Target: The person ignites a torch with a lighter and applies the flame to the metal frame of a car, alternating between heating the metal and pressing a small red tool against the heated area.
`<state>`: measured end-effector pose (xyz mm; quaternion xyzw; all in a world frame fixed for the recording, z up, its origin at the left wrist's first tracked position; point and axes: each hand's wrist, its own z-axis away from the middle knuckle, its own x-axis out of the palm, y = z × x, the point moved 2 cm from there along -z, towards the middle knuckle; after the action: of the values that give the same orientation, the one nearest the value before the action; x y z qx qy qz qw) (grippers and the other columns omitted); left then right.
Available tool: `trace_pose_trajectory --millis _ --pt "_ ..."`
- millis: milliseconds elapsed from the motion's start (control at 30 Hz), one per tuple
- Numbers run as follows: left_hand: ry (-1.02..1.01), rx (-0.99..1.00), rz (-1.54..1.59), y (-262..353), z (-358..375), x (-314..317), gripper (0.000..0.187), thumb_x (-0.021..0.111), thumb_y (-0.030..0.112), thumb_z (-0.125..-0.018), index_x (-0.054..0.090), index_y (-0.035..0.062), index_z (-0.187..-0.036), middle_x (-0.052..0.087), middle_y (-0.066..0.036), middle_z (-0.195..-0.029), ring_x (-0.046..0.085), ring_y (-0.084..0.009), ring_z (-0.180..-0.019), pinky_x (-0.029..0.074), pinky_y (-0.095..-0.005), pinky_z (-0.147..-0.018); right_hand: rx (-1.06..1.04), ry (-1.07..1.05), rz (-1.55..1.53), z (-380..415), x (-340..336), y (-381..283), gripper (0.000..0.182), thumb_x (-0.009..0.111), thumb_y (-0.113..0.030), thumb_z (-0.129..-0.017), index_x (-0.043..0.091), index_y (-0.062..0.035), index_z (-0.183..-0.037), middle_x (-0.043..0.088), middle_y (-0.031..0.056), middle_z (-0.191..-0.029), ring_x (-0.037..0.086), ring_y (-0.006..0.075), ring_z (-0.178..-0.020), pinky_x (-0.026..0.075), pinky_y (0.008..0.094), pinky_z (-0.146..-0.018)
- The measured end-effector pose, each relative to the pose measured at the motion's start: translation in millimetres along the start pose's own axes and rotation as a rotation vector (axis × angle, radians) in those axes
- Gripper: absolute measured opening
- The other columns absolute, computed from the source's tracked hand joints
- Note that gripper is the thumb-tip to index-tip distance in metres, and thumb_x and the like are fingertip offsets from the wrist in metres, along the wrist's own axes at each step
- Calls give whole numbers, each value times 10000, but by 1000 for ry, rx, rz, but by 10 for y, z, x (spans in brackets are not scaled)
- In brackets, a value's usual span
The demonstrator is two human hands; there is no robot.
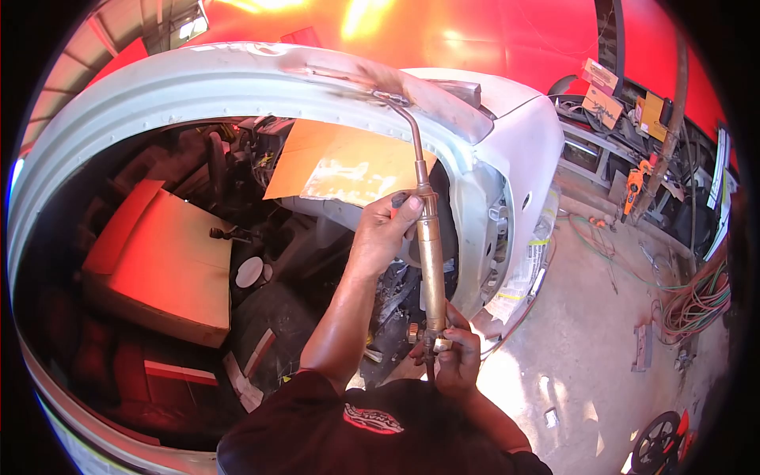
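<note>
A brass gas torch [430,261] with a bent copper-coloured neck stands lengthwise in front of me. My left hand [386,229] closes on its upper handle, the thumb along the side; a small dark piece shows by the fingers, too small to name. Lower down, my right hand [459,354] has its fingers around the valve end, beside a brass knob. The torch tip reaches the upper edge of a pale car body frame [317,91], over a scorched, bare-metal strip [340,77]. Whether a flame burns cannot be made out.
Inside the door opening lie a large cardboard box [170,265], an orange-lit sheet [348,162] and a white round lid [249,273]. On the concrete floor at right are coiled hoses [697,305]. An orange chain hoist [634,190] hangs near boxes [603,105].
</note>
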<state>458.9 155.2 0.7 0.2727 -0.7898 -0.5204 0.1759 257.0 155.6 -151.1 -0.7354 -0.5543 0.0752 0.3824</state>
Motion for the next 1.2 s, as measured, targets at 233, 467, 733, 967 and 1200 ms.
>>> trace_pose_trajectory --millis 233,467,733,967,1200 --pt "10 -3 14 -8 -16 -8 459 673 443 -1035 755 22 -1199 620 53 -812 456 -50 -672 376 -224 -607 -40 33 3 -27 27 60 250 460 -198 -1113 427 -110 -1344 332 346 -1590 732 321 -957 615 393 -711" --pt "20 17 32 -18 -21 -25 462 670 449 -1036 755 24 -1198 607 51 -805 457 -58 -678 372 -233 -610 13 13 -10 -48 39 33 251 464 -193 -1112 426 -104 -1343 333 339 -1596 742 312 -930 604 381 -708" --pt "9 15 59 5 -9 -2 450 676 430 -1036 751 17 -1197 622 43 -813 464 -63 -687 372 -234 -620 -13 -17 101 -65 10 41 285 574 -213 -1082 487 -90 -1324 350 322 -1593 757 299 -937 633 395 -758" --pt "40 18 120 -25 -26 -43 430 674 408 -1042 748 12 -1192 639 32 -835 475 -68 -703 379 -236 -638 -20 -12 66 -123 34 88 288 585 -229 -1071 510 -92 -1313 319 312 -1609 745 274 -926 630 348 -719" --pt "42 6 110 -4 -19 -40 436 681 417 -1036 751 13 -1185 628 36 -822 468 -70 -700 375 -241 -633 -31 4 28 -114 59 119 258 576 -128 -1058 528 -70 -1305 326 305 -1611 711 314 -1107 654 366 -772"
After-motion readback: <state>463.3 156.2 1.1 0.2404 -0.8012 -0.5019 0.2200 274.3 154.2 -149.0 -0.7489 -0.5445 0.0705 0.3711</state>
